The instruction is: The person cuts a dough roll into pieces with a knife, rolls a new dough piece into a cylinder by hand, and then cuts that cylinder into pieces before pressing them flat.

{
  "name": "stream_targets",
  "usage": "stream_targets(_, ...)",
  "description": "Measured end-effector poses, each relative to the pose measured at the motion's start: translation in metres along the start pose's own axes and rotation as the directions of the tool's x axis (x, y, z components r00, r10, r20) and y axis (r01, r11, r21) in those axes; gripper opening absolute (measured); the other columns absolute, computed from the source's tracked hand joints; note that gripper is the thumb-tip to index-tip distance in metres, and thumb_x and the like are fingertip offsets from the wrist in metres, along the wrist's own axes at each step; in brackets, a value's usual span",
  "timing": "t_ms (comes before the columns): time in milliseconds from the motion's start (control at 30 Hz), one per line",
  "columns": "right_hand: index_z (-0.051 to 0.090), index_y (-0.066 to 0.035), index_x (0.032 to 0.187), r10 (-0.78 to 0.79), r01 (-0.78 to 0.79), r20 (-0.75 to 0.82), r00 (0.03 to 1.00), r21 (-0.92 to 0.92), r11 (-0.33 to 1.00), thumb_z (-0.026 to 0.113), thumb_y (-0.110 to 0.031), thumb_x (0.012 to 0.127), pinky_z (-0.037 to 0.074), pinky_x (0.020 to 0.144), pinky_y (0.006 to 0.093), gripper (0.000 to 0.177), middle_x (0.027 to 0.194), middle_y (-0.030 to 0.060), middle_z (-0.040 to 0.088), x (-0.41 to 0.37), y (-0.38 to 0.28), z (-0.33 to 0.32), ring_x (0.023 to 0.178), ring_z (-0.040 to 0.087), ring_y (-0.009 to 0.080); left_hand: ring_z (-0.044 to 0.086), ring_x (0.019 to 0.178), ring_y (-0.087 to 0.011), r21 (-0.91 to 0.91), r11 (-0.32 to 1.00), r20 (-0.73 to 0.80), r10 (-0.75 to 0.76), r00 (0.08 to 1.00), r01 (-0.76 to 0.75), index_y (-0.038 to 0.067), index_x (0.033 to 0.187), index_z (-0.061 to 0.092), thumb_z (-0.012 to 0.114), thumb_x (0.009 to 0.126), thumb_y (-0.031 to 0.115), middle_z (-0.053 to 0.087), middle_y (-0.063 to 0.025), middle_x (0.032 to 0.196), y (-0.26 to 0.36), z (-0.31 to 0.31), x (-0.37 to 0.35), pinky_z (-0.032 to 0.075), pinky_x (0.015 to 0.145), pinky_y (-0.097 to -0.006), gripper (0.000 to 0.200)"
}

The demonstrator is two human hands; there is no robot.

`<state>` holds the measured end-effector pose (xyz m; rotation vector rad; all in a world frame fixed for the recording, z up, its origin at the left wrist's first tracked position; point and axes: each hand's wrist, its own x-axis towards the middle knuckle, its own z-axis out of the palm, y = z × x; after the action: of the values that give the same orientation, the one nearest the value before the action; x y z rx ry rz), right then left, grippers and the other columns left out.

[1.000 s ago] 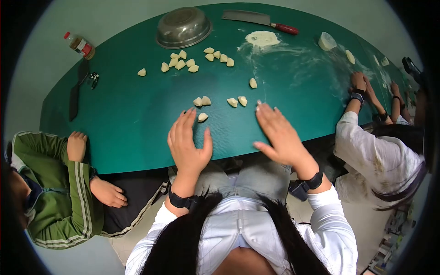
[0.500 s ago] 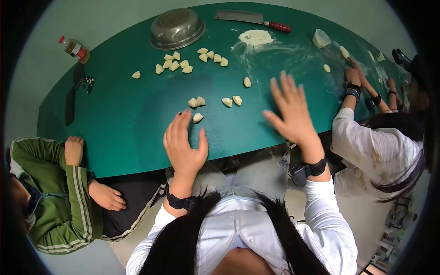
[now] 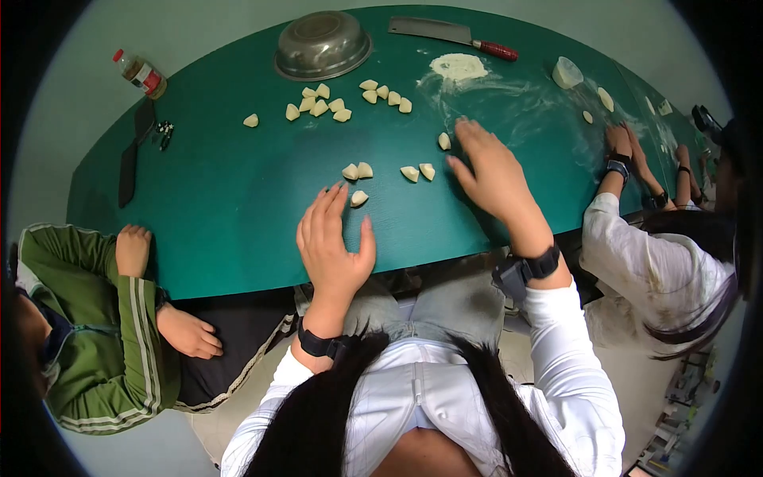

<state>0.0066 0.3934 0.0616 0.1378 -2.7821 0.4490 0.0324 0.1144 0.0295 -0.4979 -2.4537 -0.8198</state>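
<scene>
My left hand (image 3: 335,246) is over the near edge of the green table, fingers stretched out and thumb apart, holding nothing. Just beyond its fingertips lies a small piece of dough (image 3: 359,199), with a pair of dough pieces (image 3: 358,171) a little farther away. My right hand (image 3: 494,175) is open, thumb apart from the fingers, right beside a single dough piece (image 3: 444,141). Two more dough pieces (image 3: 418,172) lie between my hands. Several others form a loose group (image 3: 319,106) farther back, and a lone piece (image 3: 251,120) sits to their left.
At the back of the table (image 3: 214,215) are an upturned metal bowl (image 3: 323,48), a cleaver (image 3: 433,29) and a flour pile (image 3: 458,67). A bottle (image 3: 141,75) stands at far left, a plastic cup (image 3: 567,73) at right. People sit on both sides, one with hands (image 3: 620,141) on the table.
My right hand has turned leftward and come down close to the single dough piece, its fingers nearer together. My left hand stays nearly in place. The whole view has shifted slightly.
</scene>
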Motion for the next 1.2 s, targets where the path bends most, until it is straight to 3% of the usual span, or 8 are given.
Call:
stream_targets(100, 0.072, -0.001, 0.117, 0.050, -0.065, -0.117, 0.992, -0.126, 0.990, 0.073, -0.028, 0.090, 0.047, 0.110, 0.0514, 0.038, 0.126, 0.0179, 0.070, 0.015, -0.003, 0.008, 0.124, 0.063, 0.0385, 0.057, 0.134, -0.0353, -0.001, 1.000, 0.005, -0.006, 1.000, 0.006, 0.005, 0.136, 0.063, 0.072, 0.088, 0.020, 0.066, -0.0131, 0.137, 0.002, -0.001, 0.003, 0.039, 0.113, -0.0461, 0.051)
stream_targets(233, 0.075, -0.004, 0.095, -0.133, 0.125, -0.188, 0.973, -0.056, 0.991, 0.080, -0.024, 0.083, 0.052, 0.097, 0.0469, 0.024, 0.106, 0.0120, 0.074, 0.022, -0.005, 0.020, 0.107, 0.067, 0.0333, 0.058, 0.133, -0.0351, -0.012, 1.000, 0.012, -0.008, 1.000, 0.008, 0.006, 0.136, 0.063, 0.072, 0.087, 0.021, 0.065, -0.0129, 0.137, 0.001, -0.001, 0.002, 0.039, 0.112, -0.0480, 0.052)
stream_targets(433, 0.074, -0.005, 0.094, -0.162, 0.150, -0.209, 0.964, -0.073, 0.986, 0.079, -0.018, 0.082, 0.054, 0.090, 0.0450, 0.018, 0.089, 0.0096, 0.070, 0.035, -0.007, 0.015, 0.091, 0.067, 0.0331, 0.058, 0.132, -0.0360, -0.018, 1.000, 0.018, -0.011, 1.000, 0.011, 0.005, 0.134, 0.063, 0.072, 0.087, 0.021, 0.066, -0.0130, 0.136, 0.001, -0.002, 0.002, 0.039, 0.112, -0.0485, 0.050)
stream_targets(633, 0.076, -0.006, 0.101, -0.336, 0.340, -0.121, 0.934, 0.016, 0.940, 0.070, -0.013, 0.089, 0.056, 0.081, 0.0441, 0.015, 0.092, 0.0106, 0.072, 0.045, 0.006, 0.020, 0.089, 0.069, 0.0330, 0.059, 0.131, -0.0364, -0.026, 1.000, 0.019, -0.006, 1.000, 0.007, 0.005, 0.133, 0.064, 0.072, 0.087, 0.020, 0.067, -0.0131, 0.135, 0.001, -0.002, 0.002, 0.040, 0.111, -0.0483, 0.049)
stream_targets(833, 0.077, -0.007, 0.106, -0.210, 0.198, -0.100, 0.973, -0.120, 0.973, 0.069, -0.014, 0.091, 0.057, 0.075, 0.0447, 0.018, 0.094, 0.0118, 0.074, 0.067, 0.028, 0.011, 0.086, 0.071, 0.0334, 0.059, 0.131, -0.0363, -0.030, 1.000, 0.028, 0.003, 1.000, -0.002, 0.004, 0.131, 0.064, 0.072, 0.087, 0.019, 0.067, -0.0130, 0.135, 0.002, -0.003, 0.003, 0.040, 0.111, -0.0478, 0.048)
stream_targets(933, 0.077, -0.007, 0.107, -0.173, 0.188, 0.079, 0.982, -0.259, 0.947, 0.068, -0.018, 0.093, 0.057, 0.081, 0.0447, 0.020, 0.095, 0.0123, 0.074, 0.073, 0.043, 0.014, 0.091, 0.070, 0.0338, 0.059, 0.131, -0.0361, -0.027, 1.000, 0.040, 0.003, 0.999, -0.001, 0.004, 0.131, 0.064, 0.072, 0.087, 0.019, 0.067, -0.0132, 0.134, 0.002, -0.004, 0.002, 0.039, 0.111, -0.0477, 0.048)
stream_targets(1033, 0.075, -0.006, 0.116, -0.306, 0.290, -0.086, 0.948, -0.156, 0.944, 0.068, -0.022, 0.095, 0.055, 0.088, 0.0462, 0.027, 0.101, 0.0125, 0.073, 0.060, 0.040, 0.013, 0.099, 0.068, 0.0354, 0.059, 0.131, -0.0358, -0.033, 0.999, 0.037, 0.007, 0.999, -0.005, 0.004, 0.132, 0.064, 0.072, 0.087, 0.020, 0.066, -0.0134, 0.135, 0.001, -0.003, 0.005, 0.039, 0.111, -0.0475, 0.049)
stream_targets(1200, 0.056, -0.002, 0.145, -0.149, 0.103, -0.257, 0.955, -0.186, 0.977, 0.064, -0.026, 0.098, 0.048, 0.105, 0.0498, 0.053, 0.134, 0.0219, 0.064, 0.080, 0.044, 0.001, 0.127, 0.058, 0.0411, 0.058, 0.133, -0.0359, -0.012, 1.000, 0.054, -0.010, 0.998, 0.011, 0.004, 0.135, 0.063, 0.072, 0.087, 0.020, 0.065, -0.0134, 0.138, 0.003, -0.003, 0.003, 0.039, 0.112, -0.0469, 0.052)
